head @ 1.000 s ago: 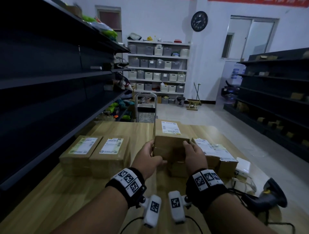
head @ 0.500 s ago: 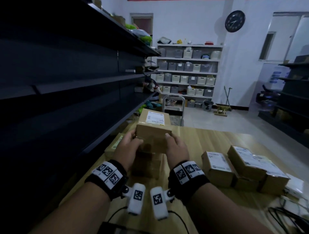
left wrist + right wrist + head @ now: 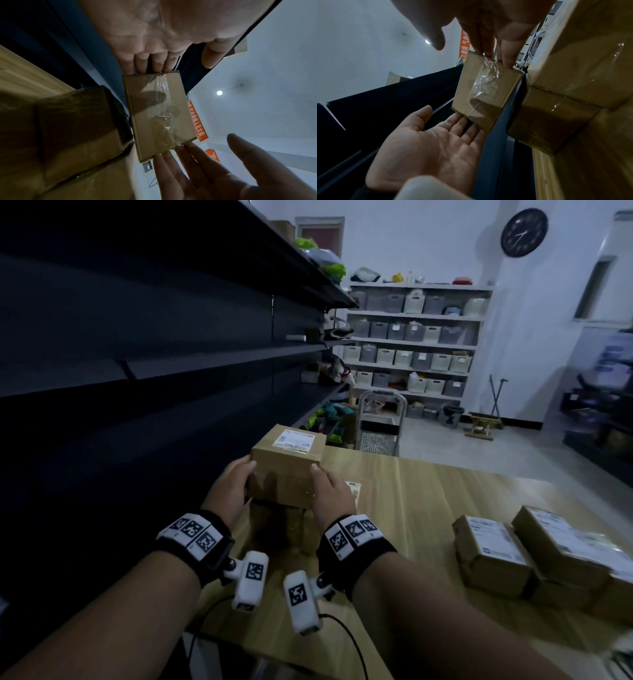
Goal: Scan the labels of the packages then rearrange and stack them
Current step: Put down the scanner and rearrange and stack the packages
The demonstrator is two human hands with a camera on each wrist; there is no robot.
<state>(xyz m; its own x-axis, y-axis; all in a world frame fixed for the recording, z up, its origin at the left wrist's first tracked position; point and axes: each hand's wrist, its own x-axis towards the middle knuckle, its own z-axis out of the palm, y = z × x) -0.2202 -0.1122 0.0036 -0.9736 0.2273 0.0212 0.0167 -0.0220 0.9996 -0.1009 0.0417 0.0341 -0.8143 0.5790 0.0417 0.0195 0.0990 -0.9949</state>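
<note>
At centre frame I have the labelled package (image 3: 287, 465) pressed between straight fingers of my left hand (image 3: 230, 489) and right hand (image 3: 331, 494), label up, just above the lower boxes (image 3: 279, 527), I judge for square stacking

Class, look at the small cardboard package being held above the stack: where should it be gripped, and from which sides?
Grip the package by its two opposite side faces, one hand from each side, as the left hand and right hand do. The faces are flat and parallel, the label stays upward and uncovered, and the underside stays free for setting it on the stack.
</note>
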